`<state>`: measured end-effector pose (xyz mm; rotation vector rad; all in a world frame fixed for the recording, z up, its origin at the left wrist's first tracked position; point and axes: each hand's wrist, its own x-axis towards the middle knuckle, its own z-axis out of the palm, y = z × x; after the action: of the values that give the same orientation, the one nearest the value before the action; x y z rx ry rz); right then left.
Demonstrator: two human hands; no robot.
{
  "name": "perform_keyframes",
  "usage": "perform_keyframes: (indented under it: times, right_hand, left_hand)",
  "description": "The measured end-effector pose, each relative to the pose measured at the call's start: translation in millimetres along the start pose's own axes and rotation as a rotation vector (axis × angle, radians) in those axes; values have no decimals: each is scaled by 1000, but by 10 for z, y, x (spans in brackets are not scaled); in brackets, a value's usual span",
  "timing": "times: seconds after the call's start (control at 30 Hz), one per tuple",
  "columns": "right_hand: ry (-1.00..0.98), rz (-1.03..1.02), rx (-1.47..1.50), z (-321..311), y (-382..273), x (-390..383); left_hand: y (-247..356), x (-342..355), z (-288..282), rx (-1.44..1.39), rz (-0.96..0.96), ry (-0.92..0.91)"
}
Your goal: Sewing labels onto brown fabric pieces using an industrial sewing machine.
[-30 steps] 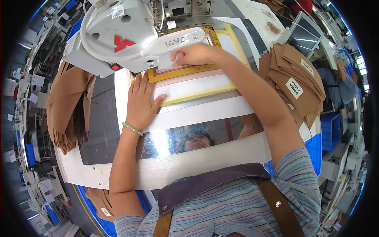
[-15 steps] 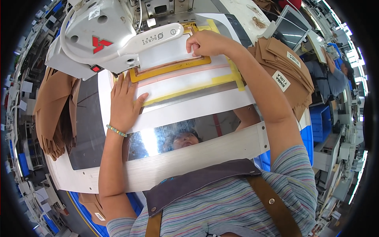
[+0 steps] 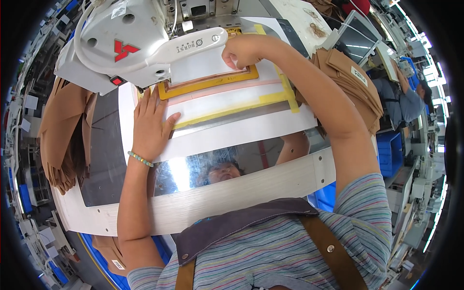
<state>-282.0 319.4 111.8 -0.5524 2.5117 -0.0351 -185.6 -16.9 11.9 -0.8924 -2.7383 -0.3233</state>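
My left hand (image 3: 152,123) lies flat with its fingers stretched out, on the white sheet at the near left corner of a yellow clamp frame (image 3: 212,85). A bead bracelet circles that wrist. Over the right part of the frame, my right hand (image 3: 245,50) has its fingers curled in, fingertips down at the frame's inner right corner. Whatever they pinch, if anything, is hidden. Inside the frame shows a white piece (image 3: 198,67). Yellow tape (image 3: 278,99) runs along the white plate under the frame.
The white sewing machine head (image 3: 121,43) stands over the frame's left side, its pale arm-like cover (image 3: 188,46) reaching across. Brown cut pieces hang in a stack (image 3: 65,130) at left; another brown stack (image 3: 350,87) lies at right. Behind it stands a screen (image 3: 357,36). A person (image 3: 403,96) sits far right.
My right hand has shifted slightly left and nearer, toward the frame's inner corner, with the fingers still curled. My left hand stays flat in its place. The whole view has tilted a little.
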Motion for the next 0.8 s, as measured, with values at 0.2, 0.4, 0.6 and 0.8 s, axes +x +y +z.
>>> perform_keyframes:
  times: [0.2, 0.4, 0.6, 0.8]
  right_hand:
    - [362, 30, -368, 314, 155, -44]
    - [599, 134, -131, 64, -121, 34]
    - [407, -259, 786, 324, -703, 408]
    - [349, -143, 638, 424, -805, 474]
  left_hand:
    - [-11, 43, -27, 44, 1, -59]
    - [-43, 18, -36, 33, -16, -51]
    - [-36, -21, -21, -3, -11, 9]
    - [21, -26, -118, -90, -1, 3]
